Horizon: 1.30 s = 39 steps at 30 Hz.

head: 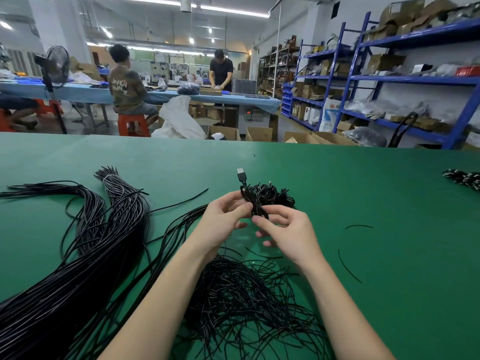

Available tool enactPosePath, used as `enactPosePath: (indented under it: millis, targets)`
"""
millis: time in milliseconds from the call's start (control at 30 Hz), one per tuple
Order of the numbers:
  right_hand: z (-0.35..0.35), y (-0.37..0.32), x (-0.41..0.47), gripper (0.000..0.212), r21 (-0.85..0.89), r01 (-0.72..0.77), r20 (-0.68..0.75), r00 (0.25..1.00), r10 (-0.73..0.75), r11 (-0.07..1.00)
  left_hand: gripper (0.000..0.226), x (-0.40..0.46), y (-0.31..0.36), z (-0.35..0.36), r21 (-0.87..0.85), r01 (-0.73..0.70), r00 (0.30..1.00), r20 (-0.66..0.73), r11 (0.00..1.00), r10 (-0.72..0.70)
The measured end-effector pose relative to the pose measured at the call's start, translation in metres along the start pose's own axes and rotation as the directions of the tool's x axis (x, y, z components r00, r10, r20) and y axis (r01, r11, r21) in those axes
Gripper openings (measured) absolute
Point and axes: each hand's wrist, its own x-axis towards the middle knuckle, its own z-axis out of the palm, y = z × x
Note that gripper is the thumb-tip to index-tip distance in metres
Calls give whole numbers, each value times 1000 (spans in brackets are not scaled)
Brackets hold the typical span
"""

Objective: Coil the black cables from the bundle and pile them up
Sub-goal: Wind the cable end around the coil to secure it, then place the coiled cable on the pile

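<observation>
Two hands (left hand (225, 216), right hand (287, 233)) around coiled cable (255, 203)

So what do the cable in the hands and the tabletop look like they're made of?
The coiled cable, pinched by the left hand and the right hand, looks like a black plastic or rubber jacket with a slight sheen; its USB plug has a shiny, probably metal tip. The green tabletop looks like a matte mat, possibly rubber.

A small factory assembly floor: workers on red stools (133, 124) at a long blue-covered workbench (78, 92), blue steel shelving (405, 79) stacked with cardboard boxes (259, 133), and black cable bundles (85, 242) spread across a green worktable (389, 190).
</observation>
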Motion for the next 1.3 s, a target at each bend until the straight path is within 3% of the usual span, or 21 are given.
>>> enactPosePath:
  millis: [100, 200, 300, 433, 567, 667, 900, 1200, 1300]
  targets:
    - [5, 6, 0, 20, -102, 36, -93, 995, -45, 994, 24, 0, -1, -1, 116, 23, 998, -58, 993, -17]
    - [2, 8, 2, 13, -117, 60, -179, 981, -80, 991, 28, -1, 0, -4, 86, 96, 988, -125, 992, -85]
    - [-7, 10, 14, 16, 0, -18, -271, 962, 17, 1000, 23, -2, 1, -6, 67, 153, 980, -136, 986, -143]
    - [-13, 3, 54, 26, -48, -54, -395, 918, 31, 997, 19, -3, 0, -7, 68, 177, 980, -109, 982, -169]
    - [-10, 3, 92, 47, -235, -199, -345, 932, 109, 951, 17, -4, -2, -2, 117, 191, 980, -72, 975, -184]
    - [-9, 16, 99, 46, -322, -279, -304, 936, 180, 905, 17, -4, -3, -1, 140, 190, 981, -53, 972, -185]
    - [-18, 22, 87, 59, -321, -171, -237, 967, 96, 931, 18, -4, -3, 0, 152, 186, 983, -35, 971, -182]
    - [-18, 8, 50, 19, -195, -62, -365, 931, -14, 979, 20, -5, -4, 3, 176, 194, 981, -17, 965, -194]
    - [-16, 20, 32, 9, -164, -108, -247, 967, 65, 981, 19, -5, -4, 5, 180, 195, 981, -17, 964, -195]
